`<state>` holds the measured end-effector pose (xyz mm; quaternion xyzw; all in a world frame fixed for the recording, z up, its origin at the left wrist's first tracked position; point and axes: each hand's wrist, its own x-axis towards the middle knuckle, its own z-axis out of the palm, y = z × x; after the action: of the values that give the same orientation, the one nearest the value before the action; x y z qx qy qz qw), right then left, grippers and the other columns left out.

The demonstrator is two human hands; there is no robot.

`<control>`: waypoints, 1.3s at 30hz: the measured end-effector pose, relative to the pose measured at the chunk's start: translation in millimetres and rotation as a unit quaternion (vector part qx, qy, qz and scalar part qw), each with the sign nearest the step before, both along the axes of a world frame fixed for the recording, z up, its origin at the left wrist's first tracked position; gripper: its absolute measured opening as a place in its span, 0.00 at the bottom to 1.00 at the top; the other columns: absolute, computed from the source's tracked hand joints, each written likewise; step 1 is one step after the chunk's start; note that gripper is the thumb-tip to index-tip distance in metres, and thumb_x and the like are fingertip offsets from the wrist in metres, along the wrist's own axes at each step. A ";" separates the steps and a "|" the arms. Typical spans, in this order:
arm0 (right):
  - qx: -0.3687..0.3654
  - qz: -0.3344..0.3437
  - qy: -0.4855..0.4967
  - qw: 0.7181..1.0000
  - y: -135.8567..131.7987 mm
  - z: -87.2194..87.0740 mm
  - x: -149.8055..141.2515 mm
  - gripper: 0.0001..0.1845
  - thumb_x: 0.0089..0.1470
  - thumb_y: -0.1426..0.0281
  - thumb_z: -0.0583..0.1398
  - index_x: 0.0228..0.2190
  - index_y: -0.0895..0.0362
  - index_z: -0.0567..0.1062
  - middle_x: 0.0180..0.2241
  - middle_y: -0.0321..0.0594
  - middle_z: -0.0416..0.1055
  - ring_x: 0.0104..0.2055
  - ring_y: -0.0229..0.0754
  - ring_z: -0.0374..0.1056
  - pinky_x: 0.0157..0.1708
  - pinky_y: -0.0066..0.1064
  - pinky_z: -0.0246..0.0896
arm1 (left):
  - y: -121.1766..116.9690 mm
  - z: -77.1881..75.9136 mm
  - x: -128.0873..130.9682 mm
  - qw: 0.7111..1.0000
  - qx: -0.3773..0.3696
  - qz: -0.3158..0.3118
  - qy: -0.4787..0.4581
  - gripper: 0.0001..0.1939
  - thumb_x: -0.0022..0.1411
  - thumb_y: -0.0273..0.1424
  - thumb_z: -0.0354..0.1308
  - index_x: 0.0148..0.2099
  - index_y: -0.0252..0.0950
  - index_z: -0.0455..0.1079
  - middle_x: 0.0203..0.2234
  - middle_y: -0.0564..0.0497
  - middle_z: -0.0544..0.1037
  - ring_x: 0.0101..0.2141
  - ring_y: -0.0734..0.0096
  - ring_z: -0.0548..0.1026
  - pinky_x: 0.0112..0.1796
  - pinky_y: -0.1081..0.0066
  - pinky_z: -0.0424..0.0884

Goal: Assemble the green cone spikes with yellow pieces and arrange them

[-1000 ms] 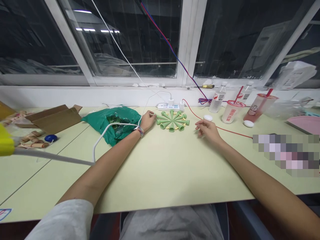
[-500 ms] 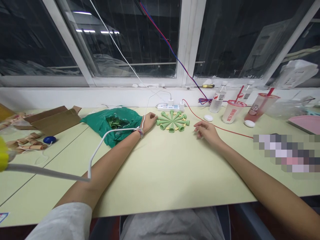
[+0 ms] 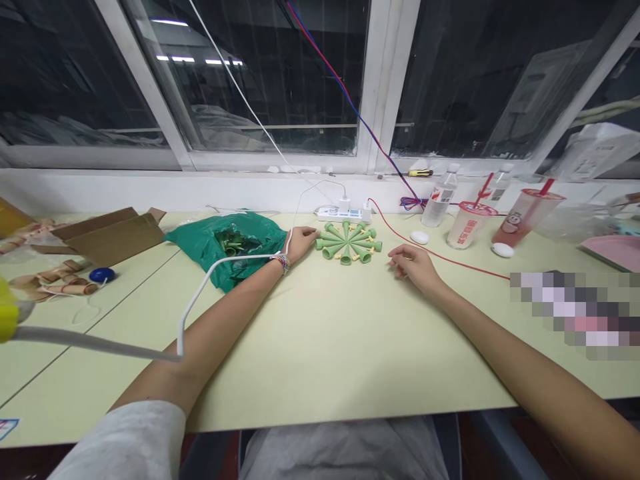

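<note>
Several green trumpet-shaped pieces (image 3: 346, 243) lie on the table in a wheel, narrow ends at the centre and flared ends outward, with small yellow bits between them. My left hand (image 3: 301, 244) rests at the wheel's left edge, fingers stretched toward it; whether the fingertips touch a piece I cannot tell. On the wheel's other side, a short gap away, my right hand (image 3: 413, 264) lies on the table with loosely bent fingers apart and nothing visible in them. A green plastic bag (image 3: 197, 241), its mouth showing more green pieces, sits just left of my left hand.
Behind the wheel is a white power strip (image 3: 340, 215) with a red cable. Bottles, drink cups (image 3: 469, 227) and white oval objects (image 3: 419, 237) stand at right. A cardboard box (image 3: 107, 237), wooden pieces and a blue ball (image 3: 102, 275) lie left. A white bent rod (image 3: 100, 345) crosses near my left arm.
The whole view has shifted slightly. Both hands keep their places beside the green wheel, and the pieces look unmoved.
</note>
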<state>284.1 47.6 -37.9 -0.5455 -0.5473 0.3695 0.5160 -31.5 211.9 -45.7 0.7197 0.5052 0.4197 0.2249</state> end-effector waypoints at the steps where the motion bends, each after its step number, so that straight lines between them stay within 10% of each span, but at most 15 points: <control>1: -0.001 0.001 -0.001 1.000 0.4 -0.5 0.2 0.10 0.49 0.66 0.62 0.35 0.57 0.76 0.30 0.38 0.75 0.20 0.33 0.66 0.21 0.27 0.67 | 0.4 -0.2 -0.1 1.000 0.000 -0.002 -0.002 0.19 0.60 0.43 0.60 0.44 0.35 0.83 0.42 0.45 0.86 0.44 0.55 0.81 0.47 0.64 0.73; 19: 0.032 -0.015 -0.107 0.994 -4.5 -5.3 -4.4 0.09 0.52 0.67 0.57 0.35 0.56 0.75 0.28 0.36 0.73 0.23 0.37 0.66 0.27 0.31 0.62 | -6.1 2.9 -0.6 0.999 0.018 0.036 0.023 0.20 0.66 0.40 0.51 0.49 0.34 0.79 0.43 0.45 0.84 0.46 0.57 0.79 0.51 0.64 0.71; 27: 0.121 0.033 -0.422 0.898 -18.8 -7.1 -20.0 0.12 0.58 0.66 0.56 0.24 0.53 0.61 0.22 0.33 0.66 0.25 0.38 0.58 0.28 0.31 0.46 | -22.4 7.0 0.3 0.997 0.030 0.042 0.060 0.23 0.70 0.40 0.47 0.61 0.36 0.69 0.48 0.41 0.81 0.51 0.53 0.76 0.57 0.56 0.67; 39: 0.116 0.088 -0.513 0.846 -21.2 -6.4 -25.9 0.18 0.60 0.68 0.53 0.21 0.55 0.52 0.17 0.34 0.57 0.23 0.38 0.51 0.27 0.32 0.40 | -85.3 8.7 -34.5 0.993 0.022 -0.052 0.105 0.29 0.73 0.46 0.45 0.68 0.34 0.56 0.59 0.37 0.72 0.59 0.52 0.71 0.61 0.53 0.64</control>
<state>258.1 26.3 -44.3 -0.5433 -0.8183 0.0150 0.1868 -66.0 126.6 -36.9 0.7896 0.4790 0.3406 0.1764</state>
